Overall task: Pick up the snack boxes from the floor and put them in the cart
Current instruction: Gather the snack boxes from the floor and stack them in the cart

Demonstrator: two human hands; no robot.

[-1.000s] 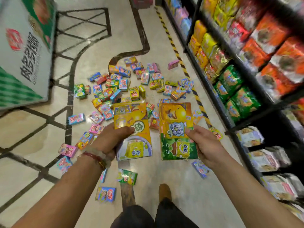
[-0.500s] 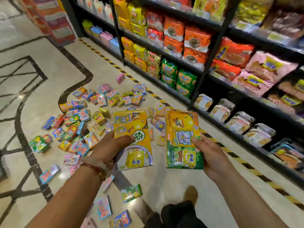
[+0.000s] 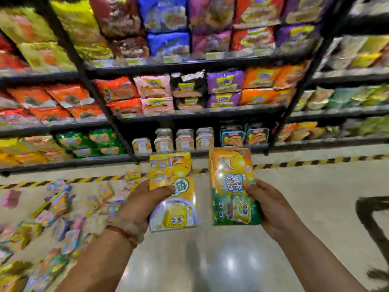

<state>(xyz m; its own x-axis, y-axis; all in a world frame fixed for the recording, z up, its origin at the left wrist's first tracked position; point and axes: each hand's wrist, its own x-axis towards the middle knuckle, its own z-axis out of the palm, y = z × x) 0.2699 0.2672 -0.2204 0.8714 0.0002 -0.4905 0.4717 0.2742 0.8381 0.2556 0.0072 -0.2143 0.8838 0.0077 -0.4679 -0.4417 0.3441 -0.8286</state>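
My left hand [image 3: 145,202] grips a stack of yellow snack boxes [image 3: 171,178] with a cartoon sponge figure at the bottom, thumb across the front. My right hand [image 3: 264,205] holds a second stack, yellow-orange on top and green below [image 3: 230,182], thumb on its right edge. Both stacks are held at chest height, side by side and apart. Several small colourful snack boxes [image 3: 61,199] lie scattered on the floor at the left, blurred. No cart is clearly in view.
Black store shelving [image 3: 189,112] full of bright snack bags fills the upper view straight ahead. A yellow-black hazard stripe [image 3: 294,164] runs along its base. Glossy beige floor [image 3: 210,260] lies below my hands. A dark curved shape [image 3: 372,220] sits at the right edge.
The view has swung to the right: the floor pile has slid to the left edge and the shelves now face me. Both hands still hold their stacks the same way.
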